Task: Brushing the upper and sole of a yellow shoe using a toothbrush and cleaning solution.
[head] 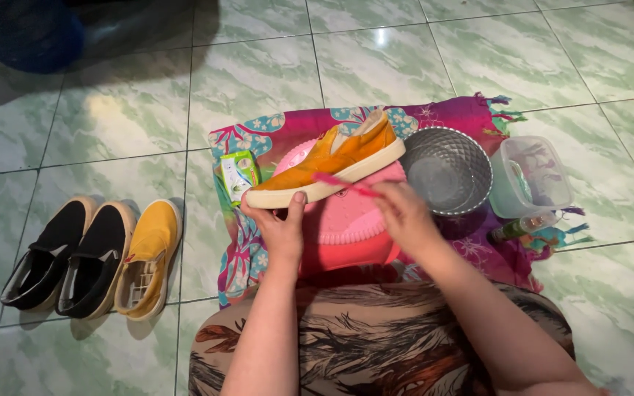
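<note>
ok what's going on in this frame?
A seated person holds an orange slip-on shoe with a cream sole in the left hand, over a pink round plastic basin. The right hand has a grip on a pink toothbrush laid against the shoe's side. A grey patterned bowl sits beside it on a floral cloth. Two black shoes and the matching yellow shoe wait on the tiles.

Your left hand gripped the toe end of an orange slip-on shoe, thumb pressed on its pale sole edge. Your right hand held a pink toothbrush against the shoe's side. Beneath lay a pink basin on a floral cloth. A grey patterned bowl sat just right of the shoe, a clear plastic container beside it. A small green packet lay left of the shoe. Two black shoes and one yellow shoe stood on the tiles, well apart.
</note>
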